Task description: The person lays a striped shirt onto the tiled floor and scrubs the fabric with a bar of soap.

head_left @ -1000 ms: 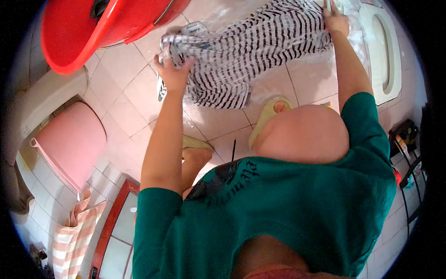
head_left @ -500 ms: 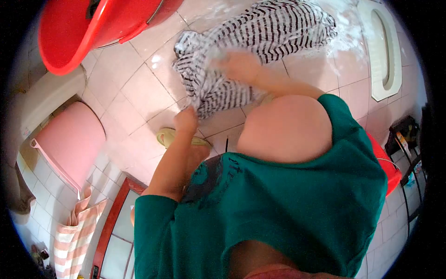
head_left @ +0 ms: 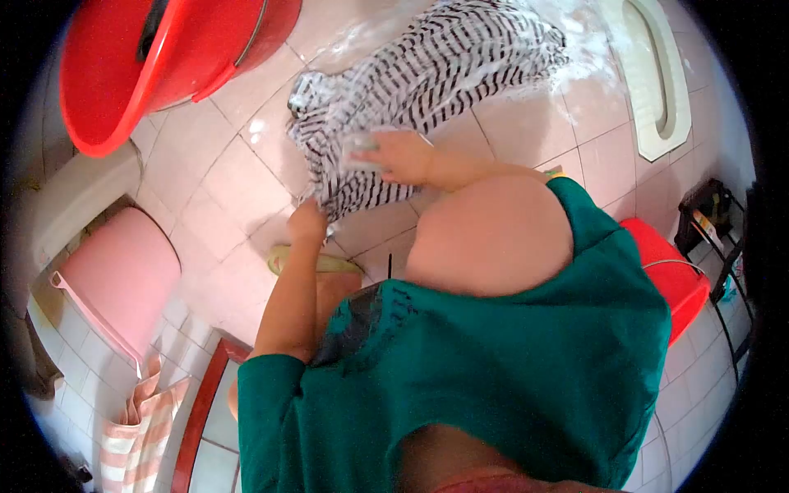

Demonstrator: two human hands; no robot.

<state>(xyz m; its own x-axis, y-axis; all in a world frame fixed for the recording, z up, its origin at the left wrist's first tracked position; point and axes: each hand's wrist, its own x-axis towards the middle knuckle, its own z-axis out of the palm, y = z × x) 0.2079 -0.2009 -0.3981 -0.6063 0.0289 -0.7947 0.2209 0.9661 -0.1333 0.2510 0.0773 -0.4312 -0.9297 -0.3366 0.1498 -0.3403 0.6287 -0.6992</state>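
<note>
A wet black-and-white striped cloth (head_left: pixel 427 78) lies bunched and spread over the tiled floor, with white suds about it. My left hand (head_left: pixel 307 222) is closed on the cloth's near left corner. In my right hand (head_left: pixel 405 156) is a pale, blocky scrubbing brush (head_left: pixel 359 153), smeared by motion, so its bristles cannot be made out. It rests against the near left part of the cloth, a little above and right of my left hand.
A large red basin (head_left: pixel 164 74) stands at the upper left, above a pink bucket (head_left: pixel 123 275). A white squat toilet (head_left: pixel 657 90) is set in the floor at the right. Another red bucket (head_left: pixel 670 279) and a black rack (head_left: pixel 715 222) are beside me. A yellow-green slipper (head_left: pixel 283 260) shows below my left hand.
My right hand has moved the brush toward me, down over the cloth's near part. My left hand keeps hold of the corner. The whole view has shifted slightly.
</note>
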